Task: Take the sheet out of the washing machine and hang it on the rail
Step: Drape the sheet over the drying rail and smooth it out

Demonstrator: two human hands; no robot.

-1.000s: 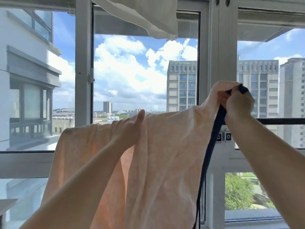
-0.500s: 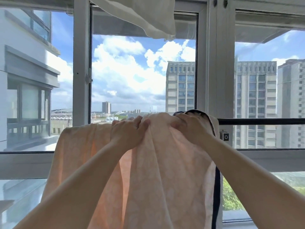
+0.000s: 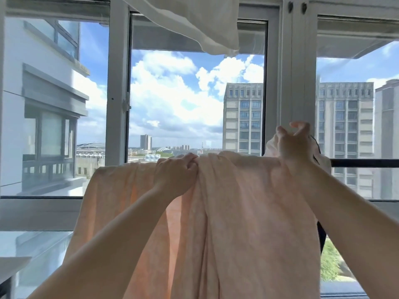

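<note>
With the sheet (image 3: 248,212) draped over the rail (image 3: 364,163), left hand (image 3: 176,174) fingers clenched on a fold, right hand (image 3: 294,145) loosely pinching its edge, spreading should go rightward evenly.

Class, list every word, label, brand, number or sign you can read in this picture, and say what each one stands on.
None can be read.
The pink sheet over the dark rail shows only a faint pattern, no lettering.
The grey tower blocks outside carry no legible sign.
The white cloth overhead is plain.
</note>
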